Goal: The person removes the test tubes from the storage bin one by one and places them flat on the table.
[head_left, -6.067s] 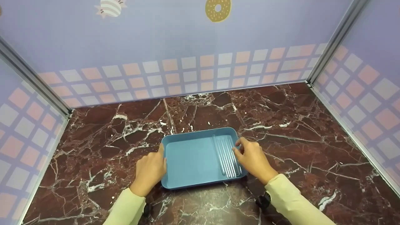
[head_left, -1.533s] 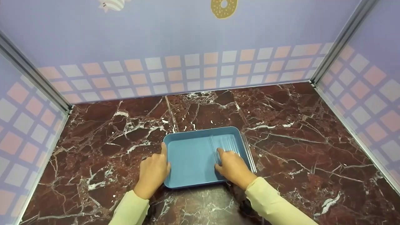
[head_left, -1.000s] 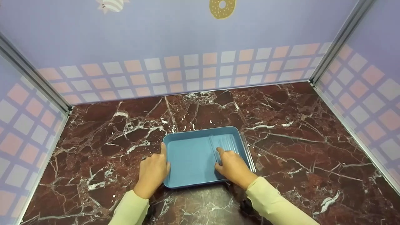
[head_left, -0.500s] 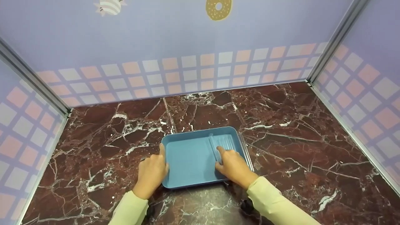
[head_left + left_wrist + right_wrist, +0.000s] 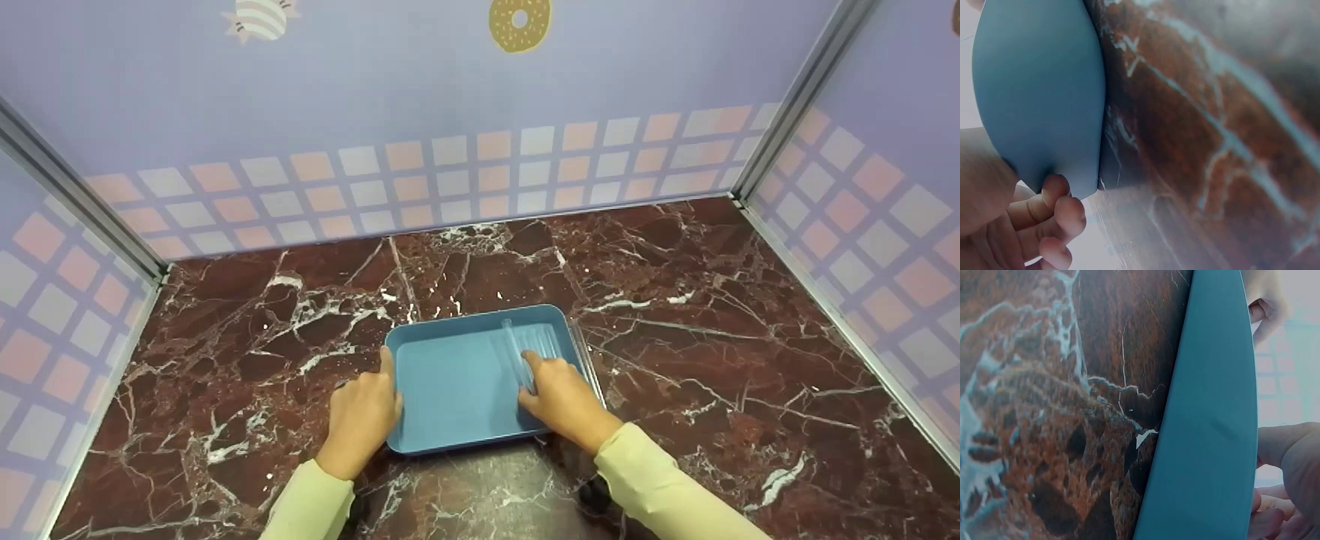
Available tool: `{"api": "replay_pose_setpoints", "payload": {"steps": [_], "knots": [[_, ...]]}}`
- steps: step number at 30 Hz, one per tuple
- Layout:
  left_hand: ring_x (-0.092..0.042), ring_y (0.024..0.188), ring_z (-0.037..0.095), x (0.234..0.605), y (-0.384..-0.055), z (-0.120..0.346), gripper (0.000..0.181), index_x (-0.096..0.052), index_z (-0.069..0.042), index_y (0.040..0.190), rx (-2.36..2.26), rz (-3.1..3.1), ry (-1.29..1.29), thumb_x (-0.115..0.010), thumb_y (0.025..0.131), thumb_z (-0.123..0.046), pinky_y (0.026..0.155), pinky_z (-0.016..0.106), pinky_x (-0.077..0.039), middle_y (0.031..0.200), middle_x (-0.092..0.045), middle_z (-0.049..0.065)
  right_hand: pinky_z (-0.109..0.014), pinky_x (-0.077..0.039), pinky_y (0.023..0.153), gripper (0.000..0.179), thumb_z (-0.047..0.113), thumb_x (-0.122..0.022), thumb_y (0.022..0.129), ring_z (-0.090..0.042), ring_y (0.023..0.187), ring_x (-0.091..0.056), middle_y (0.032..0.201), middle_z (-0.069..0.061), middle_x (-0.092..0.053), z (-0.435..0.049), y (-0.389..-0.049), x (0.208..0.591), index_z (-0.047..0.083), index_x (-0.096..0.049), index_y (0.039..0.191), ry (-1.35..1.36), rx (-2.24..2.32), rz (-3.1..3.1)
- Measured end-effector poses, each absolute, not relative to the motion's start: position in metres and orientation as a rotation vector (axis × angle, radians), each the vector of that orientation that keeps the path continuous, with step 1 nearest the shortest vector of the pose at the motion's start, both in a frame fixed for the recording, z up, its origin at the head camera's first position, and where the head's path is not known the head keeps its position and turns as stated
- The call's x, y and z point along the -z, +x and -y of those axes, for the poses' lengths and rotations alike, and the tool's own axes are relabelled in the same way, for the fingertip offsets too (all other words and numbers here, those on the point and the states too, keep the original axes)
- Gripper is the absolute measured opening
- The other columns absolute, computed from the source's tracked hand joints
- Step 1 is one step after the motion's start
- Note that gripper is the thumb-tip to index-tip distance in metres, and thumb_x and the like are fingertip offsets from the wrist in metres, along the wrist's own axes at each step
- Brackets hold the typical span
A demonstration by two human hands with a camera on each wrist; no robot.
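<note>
A blue rectangular tray (image 5: 450, 390) sits on the marbled table. My left hand (image 5: 362, 420) grips its left rim, thumb inside; in the left wrist view the curled fingers (image 5: 1067, 214) touch the outer wall. Inside the tray, my right hand (image 5: 561, 397) pinches a clear tube (image 5: 512, 341) between thumb and index finger, the tube slanting with its far end toward the back wall. Several more clear tubes (image 5: 546, 341) lie along the tray's right part, partly hidden by that hand. In the right wrist view the tray's outer wall (image 5: 1202, 427) covers much of the hand's work.
Against the tray's right outer side lie a few clear tubes (image 5: 590, 364). Dark red marble tabletop (image 5: 712, 360) surrounds the tray. Lilac panels (image 5: 420, 82) with pink and white squares enclose the back and both sides.
Since the oldest frame, some tubes appear outside the tray's right side and my right hand has moved left over the tray. Lately the pinched tube has shifted and tilted slightly. The left hand stays put.
</note>
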State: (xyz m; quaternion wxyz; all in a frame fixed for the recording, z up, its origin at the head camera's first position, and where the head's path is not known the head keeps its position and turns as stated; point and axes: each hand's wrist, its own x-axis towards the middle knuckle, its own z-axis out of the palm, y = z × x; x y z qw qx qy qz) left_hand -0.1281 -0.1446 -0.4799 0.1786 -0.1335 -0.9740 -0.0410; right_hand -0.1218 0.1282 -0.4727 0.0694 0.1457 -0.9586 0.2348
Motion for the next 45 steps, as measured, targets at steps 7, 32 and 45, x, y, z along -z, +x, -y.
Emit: {"api": "replay_pose_setpoints", "payload": {"steps": [7, 32, 45], "knots": [[-0.025, 0.035, 0.010, 0.4793, -0.1284, 0.1445, 0.058, -0.057, 0.006, 0.130, 0.128, 2.758, -0.371, -0.068, 0.075, -0.008, 0.036, 0.025, -0.017, 0.043, -0.043, 0.005, -0.041, -0.054, 0.056, 0.046, 0.009, -0.069, 0.075, -0.027, 0.062, -0.064, 0.067, -0.011, -0.064, -0.1292, -0.1229, 0.4731, -0.004, -0.060, 0.118, 0.432, -0.704, 2.880], [-0.022, 0.037, 0.009, 0.4790, -0.1274, 0.1441, 0.060, -0.054, 0.006, 0.132, 0.147, 2.785, -0.367, -0.070, 0.076, -0.009, 0.037, 0.024, -0.015, 0.042, -0.037, 0.002, -0.037, -0.051, 0.058, 0.047, 0.010, -0.068, 0.078, -0.014, 0.056, -0.053, 0.060, 0.000, -0.055, -0.1342, -0.1247, 0.4649, -0.002, -0.059, 0.123, 0.381, -0.753, 2.910], [-0.029, 0.036, 0.012, 0.4805, -0.1275, 0.1447, 0.061, -0.056, 0.006, 0.130, 0.141, 2.754, -0.367, -0.072, 0.073, -0.010, 0.035, 0.026, -0.021, 0.045, -0.045, 0.007, -0.039, -0.053, 0.058, 0.047, 0.010, -0.068, 0.078, -0.018, 0.058, -0.058, 0.064, -0.005, -0.060, -0.1356, -0.1243, 0.4655, -0.002, -0.059, 0.123, 0.370, -0.733, 2.899]]}}
